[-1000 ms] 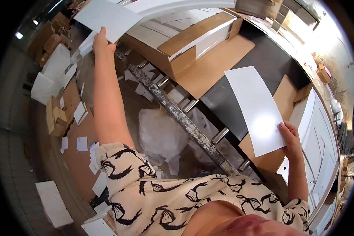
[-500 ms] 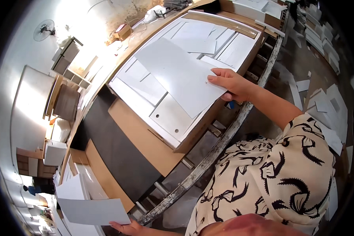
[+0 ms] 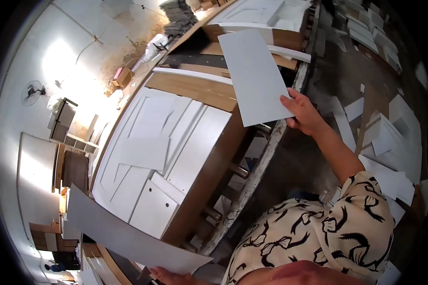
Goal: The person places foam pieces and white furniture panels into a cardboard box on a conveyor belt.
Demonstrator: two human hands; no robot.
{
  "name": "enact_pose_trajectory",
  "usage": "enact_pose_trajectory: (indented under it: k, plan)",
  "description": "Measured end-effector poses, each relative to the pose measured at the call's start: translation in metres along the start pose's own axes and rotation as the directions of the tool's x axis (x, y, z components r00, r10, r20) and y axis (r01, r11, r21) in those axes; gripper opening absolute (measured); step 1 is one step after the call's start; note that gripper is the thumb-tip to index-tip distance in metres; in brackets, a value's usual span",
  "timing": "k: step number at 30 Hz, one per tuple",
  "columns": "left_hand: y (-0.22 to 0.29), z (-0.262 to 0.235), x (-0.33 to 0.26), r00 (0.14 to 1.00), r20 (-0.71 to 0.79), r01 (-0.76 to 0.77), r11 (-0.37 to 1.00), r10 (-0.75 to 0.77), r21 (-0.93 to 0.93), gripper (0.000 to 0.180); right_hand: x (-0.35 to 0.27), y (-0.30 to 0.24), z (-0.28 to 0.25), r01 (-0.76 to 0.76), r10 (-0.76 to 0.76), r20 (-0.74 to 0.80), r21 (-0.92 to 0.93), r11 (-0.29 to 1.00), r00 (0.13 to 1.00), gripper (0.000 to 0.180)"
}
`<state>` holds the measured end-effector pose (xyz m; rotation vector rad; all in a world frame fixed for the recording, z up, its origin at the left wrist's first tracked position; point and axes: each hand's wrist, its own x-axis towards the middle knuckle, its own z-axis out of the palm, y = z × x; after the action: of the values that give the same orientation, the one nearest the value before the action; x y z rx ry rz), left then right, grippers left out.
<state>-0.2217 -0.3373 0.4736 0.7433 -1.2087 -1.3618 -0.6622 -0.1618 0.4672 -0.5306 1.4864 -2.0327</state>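
My right hand (image 3: 303,113) grips a thin white rectangular panel (image 3: 254,76) by its near right corner, thumb on top. This panel is raised past the far end of an open cardboard box (image 3: 202,194) packed with white boards (image 3: 199,147). Low at the front, my left hand (image 3: 169,276) holds the lower edge of another thin pale panel (image 3: 128,232). That panel slants across the near left part of the box and looks bowed. Part of my left hand is cut off by the picture's lower edge.
The box rests on a roller conveyor with a worn metal rail (image 3: 266,166). Another open carton (image 3: 290,40) stands farther along the line. White offcuts (image 3: 390,128) lie on the floor at right. A wall fan (image 3: 33,92) and a distant person (image 3: 56,267) are at left.
The view has shifted along the conveyor. My right hand's panel has moved from over the boxed boards toward the farther carton. My left hand's panel has risen and now overlaps the box's near side.
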Motion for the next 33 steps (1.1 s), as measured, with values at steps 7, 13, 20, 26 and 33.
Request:
enact_pose_trajectory:
  k: [7,13,20,26,33]
  plan:
    - [-0.065,0.139,0.089,0.862,0.478,0.279,0.945,-0.169,-0.170,0.031,0.022,0.004,-0.070,-0.025,0.019,-0.264,-0.021,0.999,0.964,0.018]
    - [-0.124,0.239,0.078,0.846,0.466,0.367,0.918,-0.260,-0.153,0.024,0.102,-0.020,-0.122,0.006,-0.013,-0.193,-0.037,0.999,0.981,0.019]
    - [-0.171,0.351,0.089,0.843,0.478,0.394,0.887,-0.245,-0.242,0.026,0.324,-0.081,-0.167,0.102,-0.093,-0.176,0.047,0.994,0.980,0.019]
    - [-0.188,0.478,0.099,0.808,0.513,0.429,0.886,-0.289,-0.175,0.025,0.508,-0.128,-0.236,-0.079,0.003,-0.366,-0.191,0.978,0.930,0.038]
    - [-0.213,0.602,0.088,0.798,0.492,0.443,0.892,-0.347,-0.089,0.023,0.380,-0.135,-0.281,-0.161,0.277,0.330,-0.339,0.927,0.902,0.040]
